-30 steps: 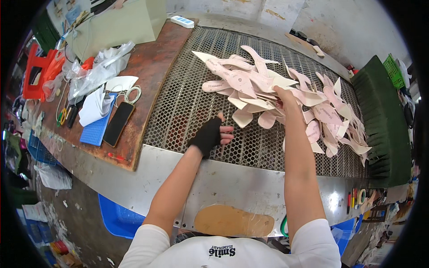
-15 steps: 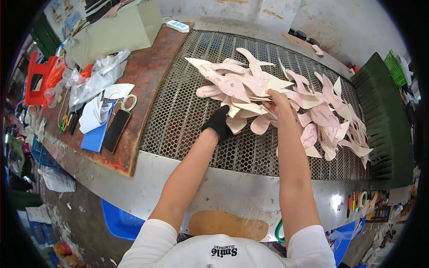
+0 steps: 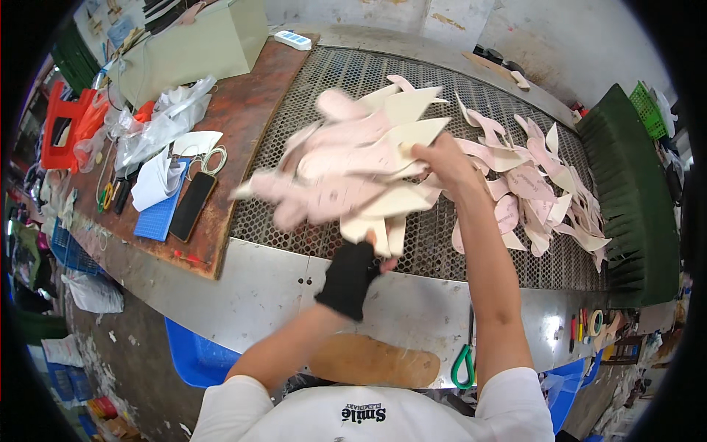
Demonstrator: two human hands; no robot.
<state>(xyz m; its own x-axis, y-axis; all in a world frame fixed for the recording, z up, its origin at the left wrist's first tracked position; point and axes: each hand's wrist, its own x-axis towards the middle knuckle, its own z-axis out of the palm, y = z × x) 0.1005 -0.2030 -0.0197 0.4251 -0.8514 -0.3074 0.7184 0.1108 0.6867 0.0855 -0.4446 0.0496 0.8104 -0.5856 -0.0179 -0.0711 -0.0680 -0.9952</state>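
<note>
The left hand, black-gloved, and the bare right hand are both clamped on 1 bundle of pink and cream pieces, left at its near edge, right at its right side. Mesh lies beneath the grip, loose pieces rightward, a phone well left.
</note>
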